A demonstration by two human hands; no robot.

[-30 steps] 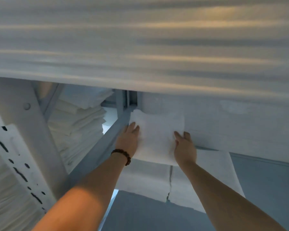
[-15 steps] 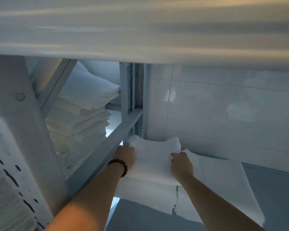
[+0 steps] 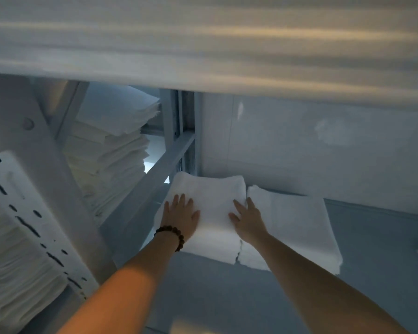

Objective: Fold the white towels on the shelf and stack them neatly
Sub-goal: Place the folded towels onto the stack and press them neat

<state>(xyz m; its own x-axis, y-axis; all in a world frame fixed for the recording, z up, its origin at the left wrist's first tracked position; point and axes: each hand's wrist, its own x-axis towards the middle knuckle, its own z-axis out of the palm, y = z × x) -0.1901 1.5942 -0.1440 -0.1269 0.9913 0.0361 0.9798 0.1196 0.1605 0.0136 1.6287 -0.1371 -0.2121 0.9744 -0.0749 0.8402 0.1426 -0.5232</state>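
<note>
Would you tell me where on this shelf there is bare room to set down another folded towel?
The shelf is bare right of the right-hand towel pile, along the wall, and in front of both piles. The back-left corner is crowded: the left hand and right hand press flat on the folded towel, and stacks fill the next bay.
</note>
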